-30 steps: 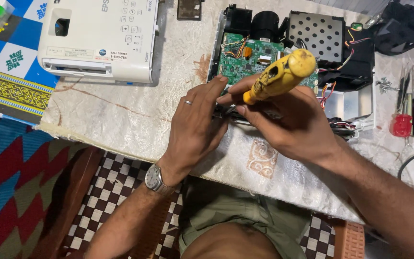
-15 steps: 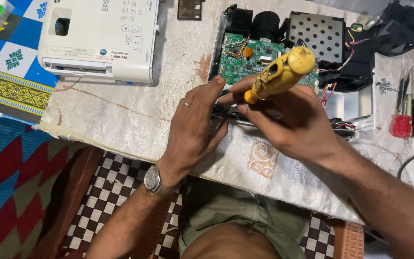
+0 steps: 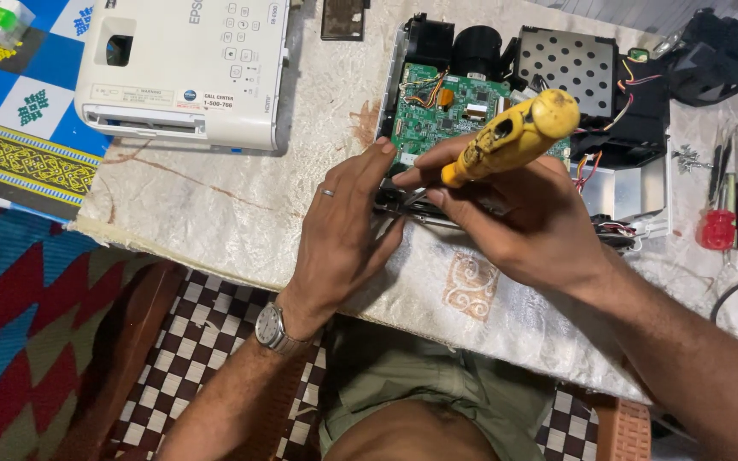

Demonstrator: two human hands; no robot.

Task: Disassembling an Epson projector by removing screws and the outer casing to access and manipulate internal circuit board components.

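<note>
Projectors: two, one closed white projector (image 3: 183, 68) and one opened projector (image 3: 523, 111) showing one green circuit board (image 3: 446, 111). Yellow-handled screwdriver (image 3: 510, 137): one. Red-handled screwdriver (image 3: 716, 224): one. Wristwatch (image 3: 271, 327): one. Finger ring (image 3: 328, 193): one. Hands: two.

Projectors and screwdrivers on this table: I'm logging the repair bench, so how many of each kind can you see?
Closed white projector: 1
Opened projector with green circuit board: 1
Yellow-handled screwdriver, gripped by the right hand: 1
Red-handled screwdriver, lying at the table's right edge: 1
Total: 4
The left hand rests at the opened unit's front edge. The other slim tools near the red one are too unclear to count.
</note>
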